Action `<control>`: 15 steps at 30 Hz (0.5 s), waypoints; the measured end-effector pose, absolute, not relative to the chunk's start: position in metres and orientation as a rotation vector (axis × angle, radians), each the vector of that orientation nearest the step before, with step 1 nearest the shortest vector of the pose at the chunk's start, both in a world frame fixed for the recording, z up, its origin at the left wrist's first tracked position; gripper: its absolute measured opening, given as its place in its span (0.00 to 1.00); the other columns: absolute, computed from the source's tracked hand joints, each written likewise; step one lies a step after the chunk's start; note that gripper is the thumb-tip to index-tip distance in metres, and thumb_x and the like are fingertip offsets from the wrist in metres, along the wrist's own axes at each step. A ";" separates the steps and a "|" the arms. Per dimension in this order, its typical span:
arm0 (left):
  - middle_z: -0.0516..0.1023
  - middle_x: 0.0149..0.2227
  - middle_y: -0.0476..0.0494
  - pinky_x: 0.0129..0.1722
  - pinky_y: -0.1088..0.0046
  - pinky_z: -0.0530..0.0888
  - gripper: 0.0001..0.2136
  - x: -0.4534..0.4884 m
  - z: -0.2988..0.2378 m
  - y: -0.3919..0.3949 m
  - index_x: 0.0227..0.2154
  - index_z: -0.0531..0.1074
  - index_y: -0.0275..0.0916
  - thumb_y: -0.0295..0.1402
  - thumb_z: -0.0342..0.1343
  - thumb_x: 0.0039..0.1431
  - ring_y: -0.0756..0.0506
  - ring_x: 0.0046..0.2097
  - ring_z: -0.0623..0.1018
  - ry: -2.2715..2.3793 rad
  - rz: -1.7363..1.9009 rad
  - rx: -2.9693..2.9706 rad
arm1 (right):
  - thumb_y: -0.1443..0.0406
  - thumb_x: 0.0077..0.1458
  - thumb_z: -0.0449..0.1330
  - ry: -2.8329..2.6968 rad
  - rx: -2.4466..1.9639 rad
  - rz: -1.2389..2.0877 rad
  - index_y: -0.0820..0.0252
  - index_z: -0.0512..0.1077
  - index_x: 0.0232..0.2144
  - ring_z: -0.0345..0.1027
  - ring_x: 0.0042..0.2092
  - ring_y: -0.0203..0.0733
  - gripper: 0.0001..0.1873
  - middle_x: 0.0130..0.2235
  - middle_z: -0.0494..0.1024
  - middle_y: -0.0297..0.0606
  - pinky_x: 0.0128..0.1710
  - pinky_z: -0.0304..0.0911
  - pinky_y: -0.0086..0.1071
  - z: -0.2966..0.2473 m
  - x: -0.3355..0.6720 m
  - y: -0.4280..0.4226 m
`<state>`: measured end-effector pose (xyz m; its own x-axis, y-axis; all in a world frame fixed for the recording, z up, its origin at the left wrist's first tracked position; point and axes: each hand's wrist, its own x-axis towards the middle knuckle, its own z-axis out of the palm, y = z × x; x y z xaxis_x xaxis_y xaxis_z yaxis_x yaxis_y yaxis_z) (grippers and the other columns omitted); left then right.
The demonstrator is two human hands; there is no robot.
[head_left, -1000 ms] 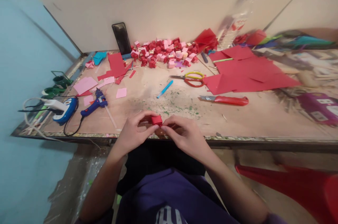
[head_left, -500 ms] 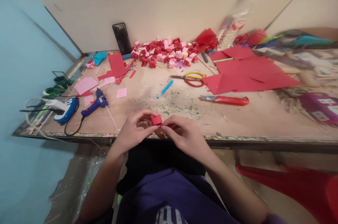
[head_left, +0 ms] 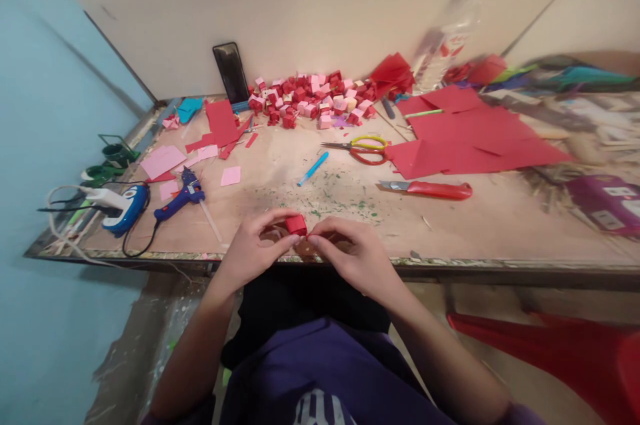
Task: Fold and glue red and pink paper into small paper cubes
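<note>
Near the table's front edge, my left hand [head_left: 255,241] pinches a small red paper box [head_left: 296,225] between thumb and fingers. My right hand [head_left: 350,248] meets it from the right, thumb and forefinger closed on the box's lower right corner, where a small red bit shows. The exact contact of the right fingertips is hard to make out. Beyond the hands lie green specks, a blue pen [head_left: 313,169], and scissors [head_left: 360,149] with yellow and red handles. A box cutter [head_left: 427,189] with a red handle lies to the right.
Across the back spreads a pile of red and pink paper cubes [head_left: 310,99], beside a leaning phone [head_left: 231,73]. Red paper sheets [head_left: 480,138] and a plastic bottle [head_left: 447,45] are at right. Left are a glue gun [head_left: 181,197] and a blue power strip [head_left: 127,208] with cables.
The red paper box has tilted slightly in my left fingers, showing more of its side. My right fingertips have shifted a little to the right.
</note>
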<state>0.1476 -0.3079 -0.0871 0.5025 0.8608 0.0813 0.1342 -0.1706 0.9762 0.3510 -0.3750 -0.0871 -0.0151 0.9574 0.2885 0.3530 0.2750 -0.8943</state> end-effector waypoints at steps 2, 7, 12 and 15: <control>0.86 0.45 0.43 0.47 0.70 0.82 0.16 0.148 -0.087 -0.307 0.49 0.81 0.39 0.31 0.69 0.58 0.46 0.43 0.85 0.881 0.819 1.630 | 0.66 0.65 0.64 -1.554 -1.252 0.753 0.58 0.79 0.33 0.76 0.33 0.37 0.07 0.33 0.83 0.35 0.34 0.69 0.29 -0.087 0.351 -0.375; 0.86 0.46 0.43 0.44 0.73 0.80 0.14 0.148 -0.087 -0.306 0.48 0.82 0.40 0.32 0.69 0.58 0.47 0.41 0.84 0.869 0.805 1.670 | 0.67 0.66 0.63 -1.580 -1.249 0.769 0.58 0.79 0.34 0.75 0.32 0.36 0.06 0.32 0.82 0.34 0.32 0.68 0.28 -0.087 0.350 -0.375; 0.86 0.43 0.43 0.38 0.75 0.79 0.16 0.149 -0.085 -0.307 0.48 0.82 0.38 0.32 0.69 0.57 0.48 0.37 0.82 0.883 0.824 1.623 | 0.67 0.66 0.63 -1.572 -1.267 0.753 0.58 0.79 0.34 0.75 0.32 0.36 0.06 0.32 0.83 0.34 0.32 0.68 0.28 -0.087 0.350 -0.376; 0.86 0.40 0.42 0.37 0.73 0.80 0.15 0.151 -0.085 -0.307 0.47 0.82 0.37 0.33 0.69 0.56 0.47 0.37 0.82 0.887 0.847 1.591 | 0.67 0.66 0.63 -1.579 -1.276 0.747 0.57 0.79 0.34 0.76 0.33 0.37 0.07 0.33 0.83 0.35 0.33 0.68 0.29 -0.087 0.350 -0.376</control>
